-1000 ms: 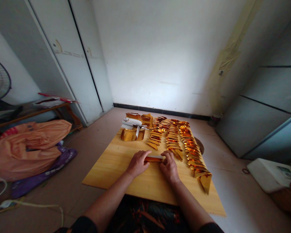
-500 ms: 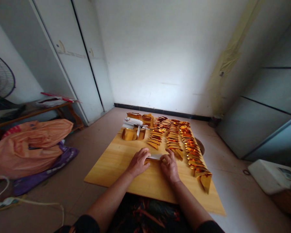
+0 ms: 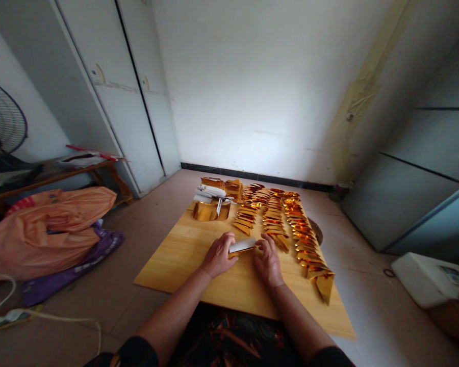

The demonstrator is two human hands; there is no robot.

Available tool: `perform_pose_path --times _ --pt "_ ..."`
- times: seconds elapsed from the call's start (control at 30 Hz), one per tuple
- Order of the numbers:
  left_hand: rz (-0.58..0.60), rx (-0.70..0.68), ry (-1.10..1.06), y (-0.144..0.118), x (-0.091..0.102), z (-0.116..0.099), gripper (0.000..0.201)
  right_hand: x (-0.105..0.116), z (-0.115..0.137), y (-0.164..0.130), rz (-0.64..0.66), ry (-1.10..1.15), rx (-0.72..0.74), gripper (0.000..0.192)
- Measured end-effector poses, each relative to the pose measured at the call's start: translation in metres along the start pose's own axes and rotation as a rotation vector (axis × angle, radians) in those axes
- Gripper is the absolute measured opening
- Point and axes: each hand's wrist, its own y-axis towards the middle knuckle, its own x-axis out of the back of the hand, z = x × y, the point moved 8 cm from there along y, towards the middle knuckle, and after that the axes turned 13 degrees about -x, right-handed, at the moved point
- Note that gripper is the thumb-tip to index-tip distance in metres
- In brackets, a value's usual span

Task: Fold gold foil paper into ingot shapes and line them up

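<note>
Between my hands, low over the wooden board (image 3: 176,262), is a sheet of gold foil paper (image 3: 241,246) with its white side showing and a gold strip along the near edge. The fingers of my left hand (image 3: 221,255) are closed on its left end. My right hand (image 3: 268,259) pinches its right end, fingers curled. Just beyond and to the right, rows of folded gold paper pieces (image 3: 300,234) lie overlapping on the board. A curved gold foil sheet (image 3: 204,211) lies at the far left, beside white paper strips (image 3: 219,205).
Bundled gold paper (image 3: 233,188) and a white roll (image 3: 213,190) lie at the board's far left corner. An orange bag (image 3: 57,224) sits on the floor at left, near a white cable (image 3: 61,316). A white box (image 3: 430,278) stands at right.
The paper between my hands has tilted, so more of its white face shows and its right end sits higher. My hands have barely moved.
</note>
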Motion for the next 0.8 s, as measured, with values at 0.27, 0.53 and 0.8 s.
perform_pose_path --times 0.27,0.53,0.8 --pt "-0.010 0.016 0.003 0.0002 0.0020 -0.0008 0.045 0.0029 -0.0012 0.0000 -0.062 -0.008 0.032 0.028" --pt "-0.013 -0.006 0.014 0.0003 -0.0003 0.0007 0.045 0.0030 -0.0041 -0.0009 -0.149 0.022 0.134 0.023" --pt "0.054 0.022 0.041 0.0018 -0.0021 -0.0004 0.045 -0.0003 -0.0044 -0.0013 -0.111 -0.011 0.126 0.035"
